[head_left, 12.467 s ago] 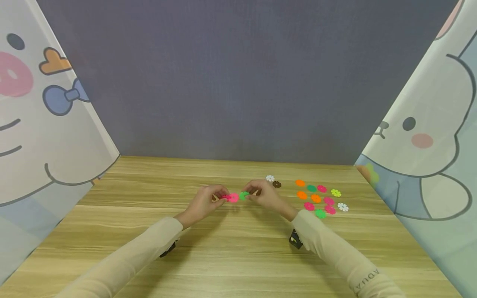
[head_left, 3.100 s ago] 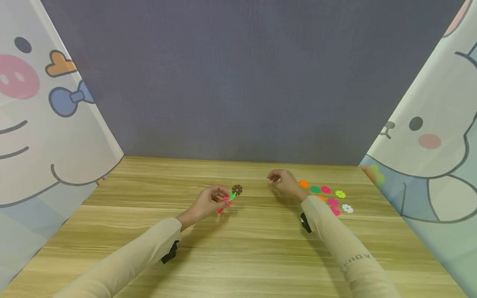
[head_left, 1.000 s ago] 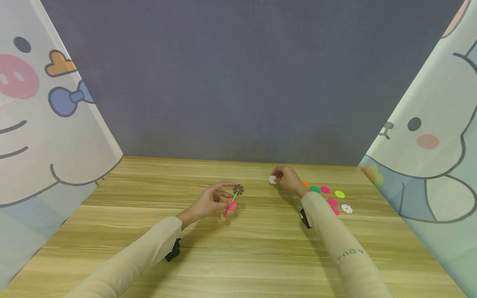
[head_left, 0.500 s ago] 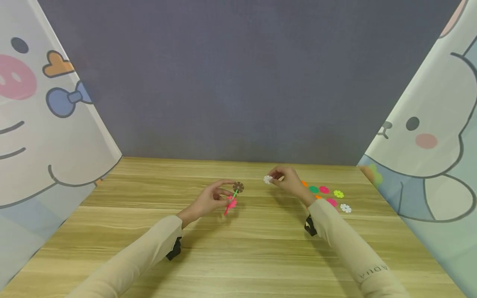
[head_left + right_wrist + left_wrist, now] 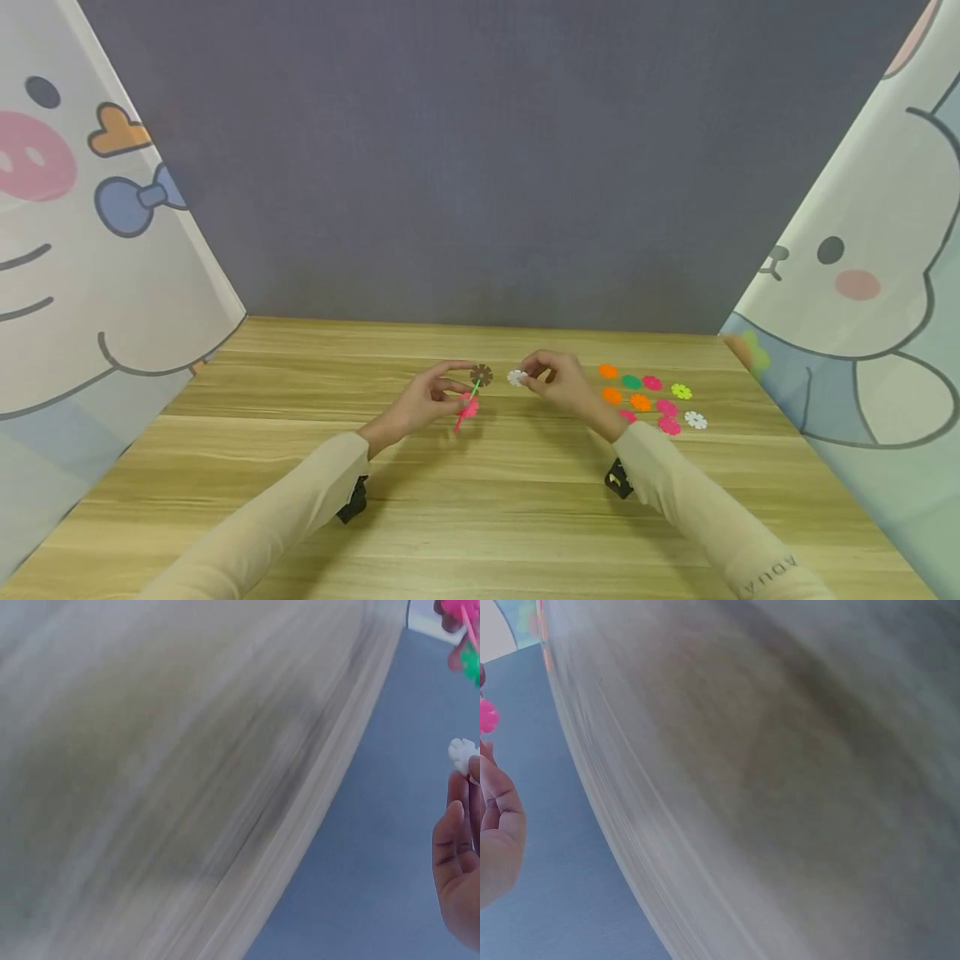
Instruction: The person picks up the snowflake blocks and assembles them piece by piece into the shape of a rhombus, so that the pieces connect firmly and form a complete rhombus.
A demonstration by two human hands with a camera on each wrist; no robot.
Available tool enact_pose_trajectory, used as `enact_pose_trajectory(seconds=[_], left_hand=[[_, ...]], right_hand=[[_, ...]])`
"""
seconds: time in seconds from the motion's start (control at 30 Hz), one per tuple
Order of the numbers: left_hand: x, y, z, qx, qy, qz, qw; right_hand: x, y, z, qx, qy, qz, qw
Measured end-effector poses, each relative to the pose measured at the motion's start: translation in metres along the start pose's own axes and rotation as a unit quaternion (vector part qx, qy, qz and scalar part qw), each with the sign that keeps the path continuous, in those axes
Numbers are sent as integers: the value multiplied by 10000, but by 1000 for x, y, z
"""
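Over the middle of the wooden table, my left hand (image 5: 422,400) pinches a small joined chain of plastic flower-shaped snap discs. A brown disc (image 5: 482,376) tops it, a green disc (image 5: 475,389) stands edge-on below, then come a pink disc (image 5: 469,406) and another pink one seen edge-on. My fingers partly cover the chain. To its right, my right hand (image 5: 558,382) pinches a white flower disc (image 5: 517,378) between thumb and fingers, a short gap from the brown disc. The right wrist view shows the white disc (image 5: 463,754) at the fingertips, with the green disc (image 5: 472,664) above.
Loose flower discs lie at the table's right, among them an orange disc (image 5: 608,372), a dark green disc (image 5: 632,382), a yellow disc (image 5: 681,391) and a white disc (image 5: 696,420). The right sleeve (image 5: 675,483) passes close to them. A grey panel (image 5: 480,167) stands behind.
The green and brown discs have joined the pink ones in my left hand. My right hand has picked the white disc off the table and carried it left toward the chain.
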State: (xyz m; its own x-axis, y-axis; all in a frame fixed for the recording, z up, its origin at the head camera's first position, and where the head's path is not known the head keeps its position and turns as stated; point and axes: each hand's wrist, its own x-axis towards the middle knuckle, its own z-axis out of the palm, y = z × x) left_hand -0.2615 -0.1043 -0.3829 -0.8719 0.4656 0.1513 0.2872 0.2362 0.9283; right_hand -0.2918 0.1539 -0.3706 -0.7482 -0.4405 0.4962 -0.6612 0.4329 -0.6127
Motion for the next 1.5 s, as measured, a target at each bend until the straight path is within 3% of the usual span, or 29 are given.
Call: enact_pose_trajectory(seconds=[0.23,0.5,0.93,1.5], left_hand=[[1,1,1,13,-28,6,10000],[2,-1,0,-88,-119,-55,9999],[1,-1,2,-194,-311,-49,9993],[1,0,8,-59,-289,-2,9996]], right_hand=[[-3,-13,10,-201,205,-296,9991],[0,-19,15,-242,398,-232,9986],[3,-18,16,-310,368,-361,9982],[4,-19,17,-446,287,-734,9959]])
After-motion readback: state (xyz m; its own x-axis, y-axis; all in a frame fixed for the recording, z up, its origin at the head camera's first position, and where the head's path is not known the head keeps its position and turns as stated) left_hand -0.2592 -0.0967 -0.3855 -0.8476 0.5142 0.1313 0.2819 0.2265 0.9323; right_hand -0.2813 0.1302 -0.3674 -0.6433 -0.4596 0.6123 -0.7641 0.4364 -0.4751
